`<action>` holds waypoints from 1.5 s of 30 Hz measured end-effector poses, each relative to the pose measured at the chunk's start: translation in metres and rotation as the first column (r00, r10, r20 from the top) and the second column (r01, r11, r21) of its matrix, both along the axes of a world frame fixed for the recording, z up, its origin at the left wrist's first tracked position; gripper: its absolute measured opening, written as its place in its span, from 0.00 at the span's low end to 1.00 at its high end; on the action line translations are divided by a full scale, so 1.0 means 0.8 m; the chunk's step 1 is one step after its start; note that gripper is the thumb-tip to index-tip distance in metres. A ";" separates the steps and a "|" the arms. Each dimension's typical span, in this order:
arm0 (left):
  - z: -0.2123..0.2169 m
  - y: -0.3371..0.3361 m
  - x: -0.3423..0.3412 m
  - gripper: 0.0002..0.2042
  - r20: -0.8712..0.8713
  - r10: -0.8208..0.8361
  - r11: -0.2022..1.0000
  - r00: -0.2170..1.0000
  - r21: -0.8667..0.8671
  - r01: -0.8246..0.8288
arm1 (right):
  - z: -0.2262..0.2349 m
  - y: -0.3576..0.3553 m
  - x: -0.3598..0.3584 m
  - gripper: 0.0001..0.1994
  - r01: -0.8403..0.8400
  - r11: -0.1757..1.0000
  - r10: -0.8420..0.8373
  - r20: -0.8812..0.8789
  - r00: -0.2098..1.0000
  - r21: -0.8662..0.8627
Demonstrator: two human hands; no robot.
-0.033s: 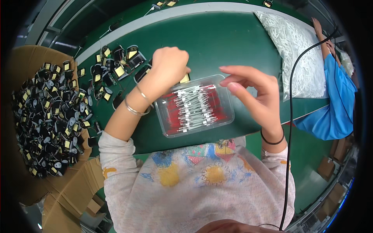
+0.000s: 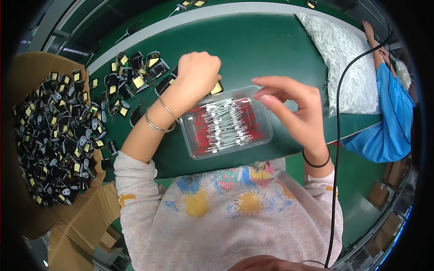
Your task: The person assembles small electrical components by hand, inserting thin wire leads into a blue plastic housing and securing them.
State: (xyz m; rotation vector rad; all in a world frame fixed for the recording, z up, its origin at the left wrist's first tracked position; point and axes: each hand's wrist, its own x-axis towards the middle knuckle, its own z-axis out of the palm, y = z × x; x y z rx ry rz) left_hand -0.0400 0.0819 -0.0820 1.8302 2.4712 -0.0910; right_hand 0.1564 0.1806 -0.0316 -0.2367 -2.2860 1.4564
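Observation:
My left hand (image 2: 196, 74) is curled into a fist on the green belt (image 2: 262, 49), closed over a small black part with a yellow face (image 2: 216, 88) that peeks out from under it. Just in front of it lies a clear plastic tray (image 2: 195, 137) filled with red-and-white wired components (image 2: 226, 122). My right hand (image 2: 294, 110) hovers over the tray's right end with its fingers spread and nothing visible in them.
A cardboard box (image 2: 27, 67) at the left holds several black parts. More black parts (image 2: 131, 81) lie loose on the belt beside it. A bag of white pieces (image 2: 343, 54) sits at the right, by a co-worker's blue sleeve (image 2: 384, 117). A black cable (image 2: 337, 135) hangs down.

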 end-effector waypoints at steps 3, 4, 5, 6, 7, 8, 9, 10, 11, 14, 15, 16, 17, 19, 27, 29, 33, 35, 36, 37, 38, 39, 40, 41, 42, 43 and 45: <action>0.014 -0.005 0.003 0.09 0.051 0.016 0.984 0.999 0.175 -0.024 | -0.020 -0.007 -0.006 0.08 -0.041 0.983 0.025 0.093 0.995 0.179; 0.021 -0.008 0.005 0.09 0.095 0.059 0.963 0.994 0.256 -0.081 | -0.030 -0.009 -0.008 0.06 -0.115 0.935 0.063 0.163 0.985 0.335; 0.024 -0.013 0.003 0.08 0.124 0.047 0.920 0.991 0.380 -0.091 | -0.043 -0.013 -0.011 0.05 -0.125 0.899 0.080 0.123 0.989 0.419; 0.025 -0.018 -0.003 0.08 0.163 0.035 0.887 0.986 0.449 -0.106 | -0.052 -0.018 -0.013 0.05 -0.123 0.898 0.078 0.123 0.989 0.422; 0.033 -0.024 -0.003 0.07 0.352 0.029 0.839 0.936 0.501 -0.215 | -0.059 -0.023 -0.017 0.07 -0.137 0.842 0.045 0.184 0.982 0.521; 0.041 -0.031 -0.003 0.07 0.526 0.004 0.784 0.851 0.527 -0.329 | -0.065 -0.028 -0.020 0.09 -0.156 0.775 0.006 0.240 0.971 0.612; 0.040 -0.036 -0.006 0.06 0.655 -0.041 0.737 0.755 0.529 -0.420 | -0.069 -0.032 -0.024 0.12 -0.166 0.738 -0.008 0.254 0.967 0.654; 0.040 -0.044 -0.009 0.06 0.753 -0.152 0.675 0.640 0.552 -0.489 | -0.071 -0.038 -0.029 0.12 -0.170 0.736 0.000 0.251 0.968 0.655; 0.043 -0.051 -0.012 0.08 0.797 -0.229 0.643 0.559 0.555 -0.528 | -0.071 -0.042 -0.033 0.13 -0.220 0.694 -0.008 0.314 0.950 0.685; 0.051 -0.061 -0.013 0.11 0.821 -0.353 0.600 0.450 0.567 -0.564 | -0.068 -0.044 -0.038 0.16 -0.289 0.620 0.005 0.365 0.931 0.729; 0.054 -0.062 -0.013 0.12 0.816 -0.398 0.595 0.420 0.578 -0.558 | -0.066 -0.046 -0.036 0.15 -0.290 0.604 0.003 0.362 0.932 0.742; 0.053 -0.063 -0.012 0.14 0.797 -0.375 0.565 0.473 0.601 -0.566 | -0.065 -0.046 -0.036 0.14 -0.291 0.586 0.002 0.357 0.934 0.756; 0.053 -0.063 -0.011 0.14 0.763 -0.363 0.554 0.535 0.638 -0.535 | -0.067 -0.046 -0.037 0.13 -0.287 0.569 0.013 0.340 0.940 0.771; 0.059 -0.063 -0.003 0.13 0.689 -0.326 0.520 0.648 0.703 -0.485 | -0.055 -0.044 -0.038 0.14 -0.313 0.593 0.035 0.364 0.931 0.742; 0.077 -0.080 0.003 0.13 0.468 -0.542 0.458 0.698 0.861 -0.222 | 0.022 -0.008 -0.044 0.11 -0.445 0.853 0.398 0.214 0.892 0.270; 0.076 -0.075 0.004 0.14 0.484 -0.604 0.448 0.633 0.863 -0.232 | 0.024 -0.005 -0.047 0.09 -0.462 0.852 0.429 0.180 0.885 0.245; 0.075 -0.076 0.006 0.16 0.467 -0.655 0.436 0.594 0.876 -0.208 | 0.032 0.001 -0.048 0.06 -0.522 0.850 0.510 0.140 0.849 0.067; 0.079 -0.077 0.025 0.16 0.578 -0.614 0.448 0.538 0.816 -0.364 | 0.048 0.008 -0.046 0.06 -0.550 0.831 0.550 -0.024 0.835 -0.084; 0.081 -0.078 0.024 0.16 0.577 -0.613 0.449 0.539 0.816 -0.364 | 0.048 0.007 -0.048 0.06 -0.551 0.831 0.551 -0.026 0.834 -0.084; 0.082 -0.078 0.022 0.16 0.585 -0.606 0.487 0.539 0.808 -0.331 | 0.047 0.004 -0.048 0.07 -0.534 0.812 0.469 -0.281 0.837 -0.236; 0.082 -0.078 0.021 0.16 0.594 -0.598 0.524 0.538 0.798 -0.298 | 0.046 -0.001 -0.049 0.08 -0.539 0.753 0.321 -0.503 0.802 -0.377; 0.082 -0.076 0.021 0.17 0.596 -0.614 0.535 0.517 0.796 -0.283 | 0.044 -0.006 -0.050 0.10 -0.520 0.757 0.259 -0.549 0.795 -0.396; 0.081 -0.074 0.019 0.17 0.594 -0.611 0.535 0.523 0.797 -0.280 | 0.042 -0.012 -0.052 0.11 -0.507 0.757 0.199 -0.593 0.780 -0.413; 0.079 -0.071 0.019 0.17 0.555 -0.641 0.491 0.530 0.827 -0.273 | 0.043 -0.015 -0.054 0.12 -0.402 0.836 0.092 -0.628 0.773 -0.373; 0.077 -0.069 0.018 0.16 0.514 -0.669 0.445 0.536 0.855 -0.265 | 0.043 -0.015 -0.053 0.13 -0.350 0.878 0.063 -0.647 0.760 -0.326; 0.077 -0.068 0.019 0.16 0.515 -0.684 0.440 0.516 0.856 -0.271 | 0.043 -0.013 -0.052 0.14 -0.286 0.917 0.030 -0.664 0.747 -0.279; 0.072 -0.065 0.026 0.16 0.542 -0.706 0.444 0.455 0.840 -0.311 | 0.043 -0.011 -0.050 0.16 -0.126 0.985 0.005 -0.717 0.697 -0.116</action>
